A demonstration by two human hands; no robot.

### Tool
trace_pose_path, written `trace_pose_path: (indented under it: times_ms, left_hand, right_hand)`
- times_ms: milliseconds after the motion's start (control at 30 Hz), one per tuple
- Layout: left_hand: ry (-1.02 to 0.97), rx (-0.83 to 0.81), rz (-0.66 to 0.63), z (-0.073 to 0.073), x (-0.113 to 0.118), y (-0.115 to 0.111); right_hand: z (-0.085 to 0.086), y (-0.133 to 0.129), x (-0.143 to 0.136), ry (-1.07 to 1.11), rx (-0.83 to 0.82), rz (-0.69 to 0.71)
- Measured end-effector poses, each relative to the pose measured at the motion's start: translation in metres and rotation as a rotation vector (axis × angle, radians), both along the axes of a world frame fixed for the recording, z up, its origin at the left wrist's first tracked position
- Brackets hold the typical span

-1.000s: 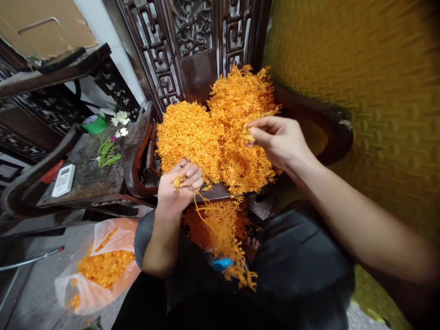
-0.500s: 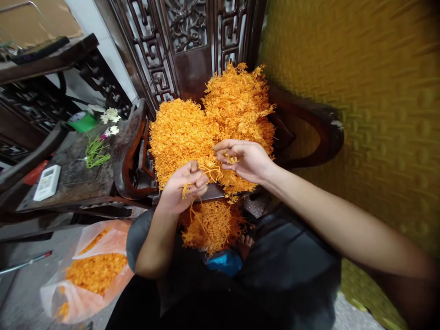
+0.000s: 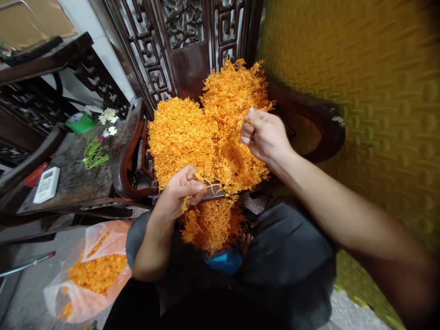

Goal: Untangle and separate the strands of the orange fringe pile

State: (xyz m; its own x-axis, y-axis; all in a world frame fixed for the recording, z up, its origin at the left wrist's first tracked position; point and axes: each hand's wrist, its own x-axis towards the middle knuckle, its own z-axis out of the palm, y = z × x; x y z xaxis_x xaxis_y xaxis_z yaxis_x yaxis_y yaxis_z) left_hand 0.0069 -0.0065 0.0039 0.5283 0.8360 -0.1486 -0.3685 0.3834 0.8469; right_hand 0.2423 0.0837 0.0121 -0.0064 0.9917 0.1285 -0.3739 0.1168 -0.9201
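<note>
My left hand (image 3: pixel 180 190) is closed on a stringy orange strand (image 3: pixel 208 184), whose ends stick out past the fingers in front of the orange heaps. Further right and higher, my right hand (image 3: pixel 266 133) has its fingers curled together over the taller orange heap (image 3: pixel 237 87); what they hold, if anything, is too small to name. Beside that heap lies a broader orange heap (image 3: pixel 182 137), both on a dark wooden chair seat. Below the seat edge, between the knees, is a pile of thin orange strands (image 3: pixel 215 222).
A side table (image 3: pixel 75 158) at left bears a remote (image 3: pixel 47 184), green tape (image 3: pixel 80 123), white flowers (image 3: pixel 108 116) and green stems (image 3: pixel 94 153). A plastic bag (image 3: pixel 87 293) with orange pieces sits on the floor. A curved chair arm (image 3: pixel 332 133) stands at right.
My right hand has moved up and right, away from my left hand, and its fingers have closed further. My left hand has stayed nearly in place, still holding the strand.
</note>
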Motion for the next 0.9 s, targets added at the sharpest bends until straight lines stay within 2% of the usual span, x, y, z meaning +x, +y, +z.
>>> trace_pose_path:
  times_ms: [67,200,300,367,433,500,533,567,667,700,733,833,867,900]
  left_hand:
    - [0.011,0.008,0.031,0.0,-0.003,0.001]
    - [0.032,-0.029,-0.01,-0.006,-0.001,0.008]
    - [0.046,-0.048,-0.033,-0.011,0.005,0.01]
    - [0.059,-0.054,-0.028,-0.012,0.009,0.009]
    - [0.074,-0.038,-0.044,-0.011,0.012,0.006]
    - [0.083,-0.015,-0.069,-0.01,0.013,0.004]
    - [0.081,-0.009,-0.069,-0.01,0.013,0.004]
    - [0.076,-0.011,-0.062,-0.01,0.013,0.004]
    - [0.073,-0.01,-0.019,-0.012,0.014,0.005]
    - [0.082,-0.001,-0.004,-0.012,0.014,0.005]
    - [0.094,0.011,0.012,-0.012,0.014,0.005]
    - [0.117,0.03,0.069,-0.012,0.014,0.003]
    - [0.115,0.028,0.098,-0.012,0.014,0.004]
    - [0.106,0.027,0.146,-0.013,0.014,0.005]
  right_hand:
    - [0.0,0.001,0.005,-0.032,-0.028,0.036]
    - [-0.005,-0.024,-0.016,-0.221,-0.043,0.364]
    - [-0.005,-0.04,-0.032,-0.401,0.055,0.505]
    - [-0.003,-0.04,-0.032,-0.508,0.119,0.503]
    - [-0.002,-0.033,-0.025,-0.497,0.104,0.359]
    - [-0.002,-0.027,-0.017,-0.399,0.04,0.184]
    - [-0.003,-0.026,-0.015,-0.376,0.006,0.17]
    - [-0.004,-0.026,-0.014,-0.39,-0.018,0.225]
    - [-0.006,-0.033,-0.018,-0.566,0.006,0.517]
    - [-0.004,-0.035,-0.02,-0.577,0.039,0.523]
    - [-0.002,-0.035,-0.021,-0.533,0.07,0.447]
    - [0.011,-0.03,-0.016,-0.187,0.082,-0.022]
    - [0.015,-0.029,-0.013,-0.094,0.063,-0.123]
    - [0.018,-0.029,-0.012,-0.05,0.039,-0.157]
